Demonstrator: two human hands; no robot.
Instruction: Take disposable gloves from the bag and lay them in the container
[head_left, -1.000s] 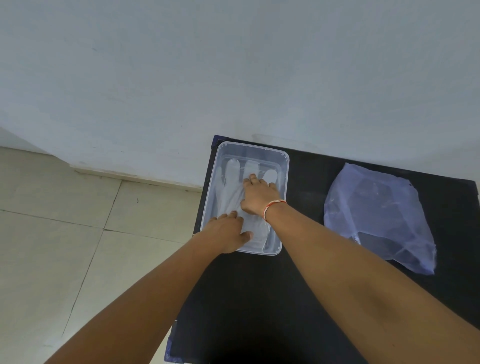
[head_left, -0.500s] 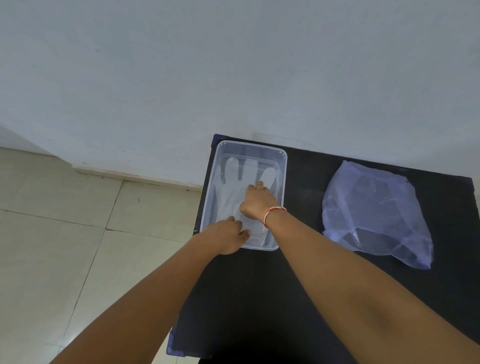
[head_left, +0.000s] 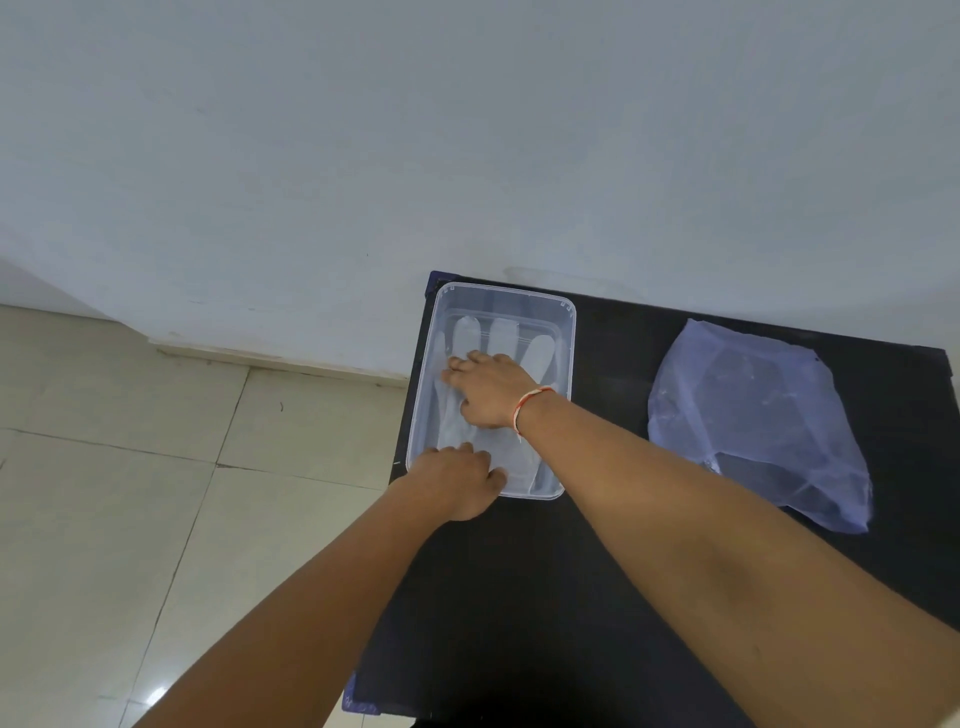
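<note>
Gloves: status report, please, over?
Right hand flat on glove inside container. Left hand at container's near edge. Bag lies apart, right. Nothing in the way.

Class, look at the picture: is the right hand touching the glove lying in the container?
Touching. The head view shows the right hand lying flat on the glove inside the container, with no gap visible.

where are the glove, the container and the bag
glove (head_left: 537, 348), head view, on a fingertip
container (head_left: 506, 295), head view, on its far rim
bag (head_left: 753, 410), head view, on its middle
</note>
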